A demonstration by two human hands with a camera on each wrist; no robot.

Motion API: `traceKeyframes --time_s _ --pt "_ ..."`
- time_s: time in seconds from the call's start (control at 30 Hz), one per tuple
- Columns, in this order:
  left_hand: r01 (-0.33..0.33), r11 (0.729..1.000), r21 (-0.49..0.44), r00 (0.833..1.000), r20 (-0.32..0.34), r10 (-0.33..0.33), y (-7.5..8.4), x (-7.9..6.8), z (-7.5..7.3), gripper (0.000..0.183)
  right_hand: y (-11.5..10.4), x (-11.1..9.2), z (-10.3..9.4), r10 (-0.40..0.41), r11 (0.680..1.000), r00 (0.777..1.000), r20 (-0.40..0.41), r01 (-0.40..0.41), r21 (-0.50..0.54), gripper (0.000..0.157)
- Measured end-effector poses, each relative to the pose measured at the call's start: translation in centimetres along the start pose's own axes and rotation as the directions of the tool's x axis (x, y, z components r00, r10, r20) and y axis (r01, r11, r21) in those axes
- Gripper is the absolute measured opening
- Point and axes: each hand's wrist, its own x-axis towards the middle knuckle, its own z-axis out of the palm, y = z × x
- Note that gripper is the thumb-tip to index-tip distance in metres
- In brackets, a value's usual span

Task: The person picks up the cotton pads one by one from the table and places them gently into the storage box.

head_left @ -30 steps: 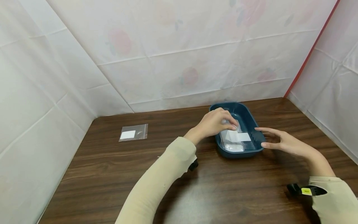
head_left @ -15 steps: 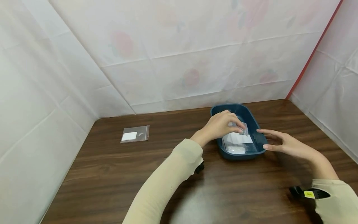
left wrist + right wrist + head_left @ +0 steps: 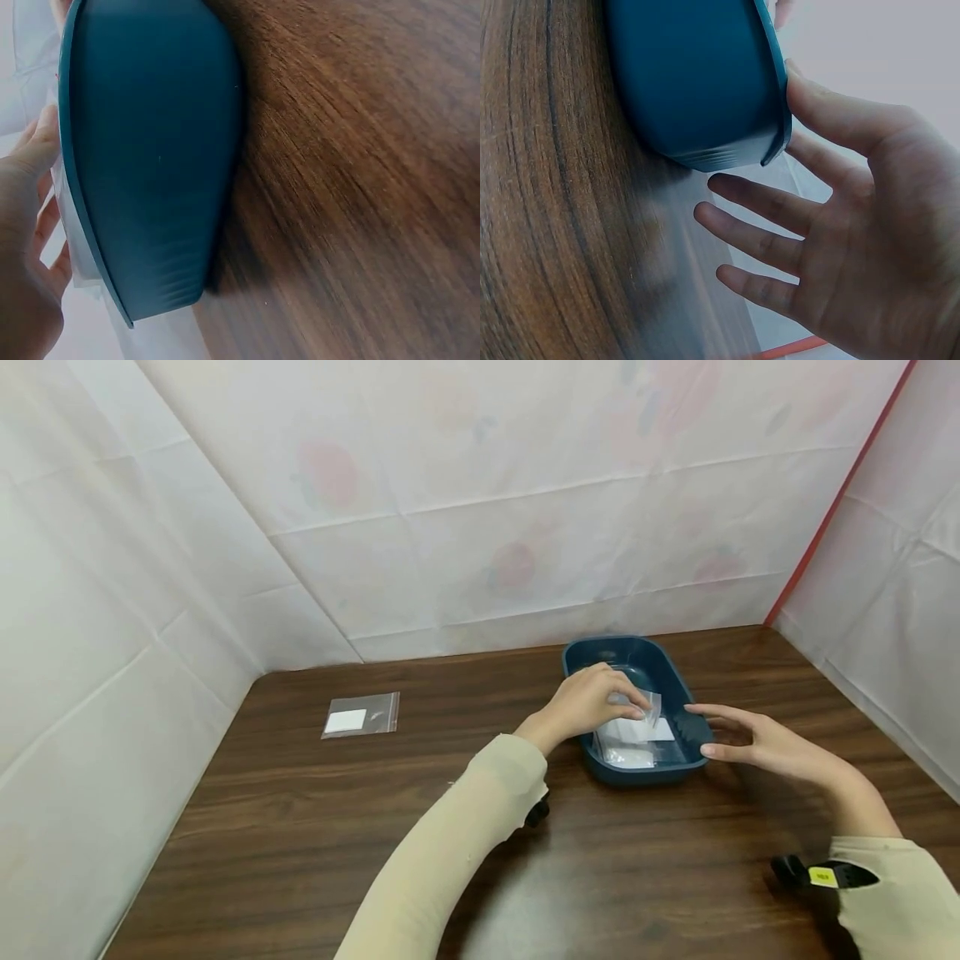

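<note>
My left hand reaches over the near-left side of a dark blue plastic bin and pinches a clear zip bag, which stands up from the fingertips. More clear zip bags with white labels lie in the near part of the bin. At the bin's right side, my right hand touches the rim with thumb and index finger. In the right wrist view, the other fingers of that hand stretch out straight beside the bin. The bin's wall hides the bags' lower parts in the left wrist view.
Another clear zip bag with a white label lies flat on the brown wood-grain table at left. A pale patterned cloth hangs behind the table, with more cloth at both sides.
My left hand has shifted slightly right and toward me within the bin, with the pinched bag now further right. The right hand stays at the rim; the view has moved slightly.
</note>
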Motion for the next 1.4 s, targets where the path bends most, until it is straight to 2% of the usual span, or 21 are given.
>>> traceKeyframes --time_s 0.23,0.47,0.87,1.1,1.4 --pt "-0.048 0.999 0.013 0.998 -0.033 0.049 0.3 0.5 -0.1 0.023 -0.1 -0.2 -0.1 -0.009 1.0 1.0 -0.007 0.009 -0.007 0.063" --pt "-0.051 0.998 0.045 0.999 -0.013 0.052 0.6 0.4 -0.6 0.027 0.1 -0.5 -0.3 -0.015 1.0 1.0 -0.013 0.015 -0.008 0.062" --pt "0.03 0.999 -0.027 0.999 0.016 -0.029 0.3 -1.2 -2.7 0.032 0.2 -0.7 -0.3 -0.009 1.0 1.0 -0.017 0.009 -0.021 0.063" --pt "0.029 0.998 -0.05 0.998 0.056 -0.026 0.3 -2.3 -4.0 0.033 0.0 -1.0 -0.2 -0.01 1.0 1.0 -0.022 0.01 -0.007 0.062" --pt "0.028 0.998 -0.052 0.999 0.033 -0.026 0.0 -3.6 -5.4 0.03 0.2 -1.2 0.0 -0.007 1.0 1.0 -0.027 0.007 0.012 0.063"
